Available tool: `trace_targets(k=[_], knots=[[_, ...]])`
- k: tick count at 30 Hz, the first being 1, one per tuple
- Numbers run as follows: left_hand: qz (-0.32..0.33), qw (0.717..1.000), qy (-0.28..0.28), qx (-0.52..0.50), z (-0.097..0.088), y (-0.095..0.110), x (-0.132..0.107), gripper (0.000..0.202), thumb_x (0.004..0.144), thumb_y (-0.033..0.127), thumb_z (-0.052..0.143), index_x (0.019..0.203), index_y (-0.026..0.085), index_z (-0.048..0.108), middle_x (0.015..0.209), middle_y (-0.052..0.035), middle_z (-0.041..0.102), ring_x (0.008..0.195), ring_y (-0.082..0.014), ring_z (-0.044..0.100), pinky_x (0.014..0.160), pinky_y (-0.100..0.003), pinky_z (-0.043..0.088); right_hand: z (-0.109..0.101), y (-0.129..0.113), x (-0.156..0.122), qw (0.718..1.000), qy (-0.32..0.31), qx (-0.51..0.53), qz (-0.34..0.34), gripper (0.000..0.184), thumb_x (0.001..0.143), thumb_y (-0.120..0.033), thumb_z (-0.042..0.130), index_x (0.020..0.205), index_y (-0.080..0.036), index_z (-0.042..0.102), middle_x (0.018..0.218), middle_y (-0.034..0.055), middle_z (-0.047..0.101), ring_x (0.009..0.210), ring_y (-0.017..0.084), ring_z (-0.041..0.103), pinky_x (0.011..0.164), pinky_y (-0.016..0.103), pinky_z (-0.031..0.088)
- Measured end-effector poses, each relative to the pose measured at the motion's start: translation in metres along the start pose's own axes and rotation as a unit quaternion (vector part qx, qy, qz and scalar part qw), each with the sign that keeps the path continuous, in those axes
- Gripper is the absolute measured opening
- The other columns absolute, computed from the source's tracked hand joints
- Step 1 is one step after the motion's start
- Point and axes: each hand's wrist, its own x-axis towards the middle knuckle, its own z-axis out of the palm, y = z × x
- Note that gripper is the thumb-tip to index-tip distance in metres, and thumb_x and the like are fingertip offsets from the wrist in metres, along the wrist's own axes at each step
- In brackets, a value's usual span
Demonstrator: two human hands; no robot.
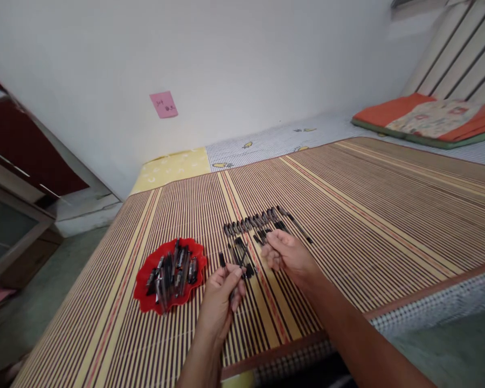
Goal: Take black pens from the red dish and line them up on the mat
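My left hand (222, 288) is closed near the front of the striped mat, with a black pen (222, 260) sticking up from its fingers. A thin dark stick (244, 252) also rises beside the thumb; whether it is held or lies behind is unclear. My right hand (281, 250) is pinched at the right end of a row of black pens (250, 222), and what its fingertips hold is hard to make out. The pens lie side by side, partly covered by both hands. Left of my left hand, a red scalloped tray (201, 249) holds several more dark pens (181, 267).
The striped mat (347, 215) covers a bed against a white wall. A pink note (164, 104) is stuck on the wall. Folded orange and green bedding (428, 118) lies at the back right. The bed's front edge (307, 345) runs close to my forearms.
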Motion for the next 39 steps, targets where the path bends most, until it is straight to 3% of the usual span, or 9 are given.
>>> trace_targets(k=[2, 4, 8, 10, 15, 19, 24, 33, 39], knots=[[-0.003, 1.0, -0.01, 0.003, 0.001, -0.002, 0.0, 0.033, 0.07, 0.041, 0.081, 0.08, 0.015, 0.063, 0.052, 0.005, 0.056, 0.038, -0.0022, 0.035, 0.034, -0.014, 0.02, 0.001, 0.002, 0.001, 1.0, 0.01, -0.003, -0.015, 0.04, 0.075, -0.05, 0.076, 0.071, -0.02, 0.05, 0.051, -0.0076, 0.054, 0.036, 0.004, 0.039, 0.035, 0.017, 0.025], [-0.004, 1.0, -0.019, 0.004, 0.002, -0.004, 0.0, 0.033, 0.07, 0.04, 0.081, 0.079, 0.015, 0.063, 0.052, 0.0046, 0.057, 0.038, -0.0021, 0.036, 0.035, -0.014, 0.021, 0.002, 0.004, 0.002, 0.999, 0.022, 0.019, -0.016, 0.04, 0.069, -0.048, 0.081, 0.069, -0.02, 0.052, 0.049, -0.0091, 0.049, 0.037, 0.003, 0.034, 0.036, 0.018, 0.024], [-0.001, 1.0, -0.023, 0.022, 0.002, -0.007, 0.0, 0.033, 0.071, 0.041, 0.08, 0.078, 0.015, 0.062, 0.051, 0.0043, 0.058, 0.036, -0.0021, 0.036, 0.034, -0.014, 0.02, 0.006, 0.005, 0.002, 0.998, -0.004, 0.057, 0.018, 0.042, 0.062, -0.05, 0.084, 0.074, -0.017, 0.062, 0.063, -0.0024, 0.061, 0.05, 0.007, 0.05, 0.047, 0.021, 0.041], [0.003, 0.999, -0.028, 0.03, 0.002, -0.008, 0.0, 0.032, 0.072, 0.042, 0.079, 0.078, 0.015, 0.062, 0.05, 0.0043, 0.058, 0.035, -0.0019, 0.035, 0.034, -0.014, 0.019, 0.008, 0.003, 0.001, 0.998, -0.019, 0.053, 0.018, 0.041, 0.064, -0.05, 0.083, 0.076, -0.017, 0.062, 0.064, -0.0023, 0.061, 0.05, 0.007, 0.051, 0.047, 0.021, 0.041], [0.013, 0.999, -0.035, 0.038, 0.003, -0.008, 0.0, 0.031, 0.074, 0.042, 0.077, 0.078, 0.014, 0.062, 0.049, 0.004, 0.059, 0.033, -0.0013, 0.034, 0.033, -0.014, 0.018, 0.008, 0.0, -0.001, 0.999, -0.016, 0.039, 0.008, 0.044, 0.067, -0.052, 0.081, 0.07, -0.02, 0.051, 0.054, -0.0084, 0.053, 0.035, 0.003, 0.03, 0.035, 0.019, 0.02], [0.005, 0.998, -0.041, 0.04, 0.005, -0.009, -0.001, 0.033, 0.073, 0.042, 0.077, 0.08, 0.015, 0.062, 0.048, 0.0043, 0.058, 0.032, -0.0016, 0.034, 0.033, -0.014, 0.018, 0.007, 0.006, 0.003, 0.999, 0.009, 0.044, -0.001, 0.049, 0.066, -0.053, 0.081, 0.063, -0.021, 0.044, 0.049, -0.0099, 0.045, 0.034, 0.002, 0.025, 0.035, 0.019, 0.014], [-0.01, 0.997, -0.048, 0.053, 0.003, -0.016, 0.0, 0.033, 0.074, 0.043, 0.076, 0.082, 0.015, 0.061, 0.047, 0.0044, 0.058, 0.031, -0.0027, 0.034, 0.032, -0.015, 0.019, 0.007, 0.012, 0.007, 0.998, 0.025, 0.053, -0.01, 0.05, 0.063, -0.053, 0.083, 0.063, -0.02, 0.046, 0.05, -0.0094, 0.046, 0.037, 0.002, 0.026, 0.035, 0.018, 0.016], [-0.008, 0.998, -0.044, 0.048, 0.004, -0.017, 0.002, 0.033, 0.073, 0.044, 0.077, 0.079, 0.016, 0.061, 0.047, 0.0053, 0.056, 0.031, -0.0028, 0.033, 0.032, -0.015, 0.018, 0.008, 0.002, 0.001, 0.999, -0.02, -0.019, -0.04, 0.037, 0.074, -0.051, 0.075, 0.069, -0.019, 0.057, 0.046, -0.0095, 0.04, 0.041, 0.005, 0.03, 0.04, 0.021, 0.019], [-0.011, 0.999, -0.036, 0.027, 0.005, -0.01, -0.001, 0.031, 0.071, 0.041, 0.079, 0.074, 0.016, 0.061, 0.045, 0.0068, 0.051, 0.033, -0.0025, 0.031, 0.032, -0.015, 0.016, 0.002, -0.008, -0.004, 0.991, -0.078, -0.1, -0.051, 0.024, 0.079, -0.04, 0.07, 0.084, -0.017, 0.064, 0.051, -0.0078, 0.047, 0.047, 0.007, 0.038, 0.047, 0.023, 0.027]])
